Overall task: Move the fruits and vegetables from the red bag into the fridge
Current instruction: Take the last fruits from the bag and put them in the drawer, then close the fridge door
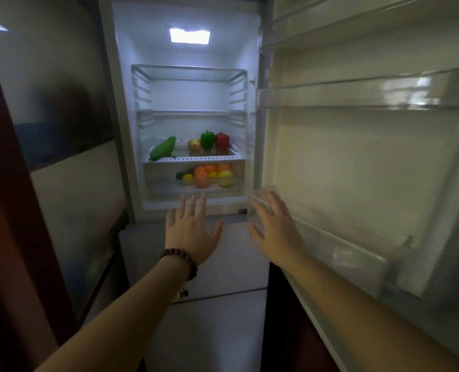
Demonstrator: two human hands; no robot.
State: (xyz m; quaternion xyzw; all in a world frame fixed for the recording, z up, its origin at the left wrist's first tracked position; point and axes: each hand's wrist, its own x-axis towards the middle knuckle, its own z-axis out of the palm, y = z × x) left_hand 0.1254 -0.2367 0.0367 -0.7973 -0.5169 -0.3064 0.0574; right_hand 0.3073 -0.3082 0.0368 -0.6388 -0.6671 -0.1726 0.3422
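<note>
The fridge (121, 108) stands open and lit in front of me. On its lowest shelf lie a green cucumber (163, 148), a yellowish onion (194, 143), a green pepper (207, 139) and a red pepper (222, 140). The clear drawer (156, 181) below holds several oranges (201, 175), lemons (225, 177) and a dark green vegetable (183, 173). My left hand (192, 229), with a bead bracelet on the wrist, is spread flat just below the drawer front. My right hand (275, 228) is spread beside the lowest door bin. Both hands hold nothing. The red bag is out of view.
The fridge door (357, 162) hangs open to the right, with clear door bins (357, 93) at several heights. The two upper fridge shelves (189, 111) carry nothing. A closed lower compartment front (231, 264) sits beneath my hands. A dark reddish panel (5, 210) borders the left.
</note>
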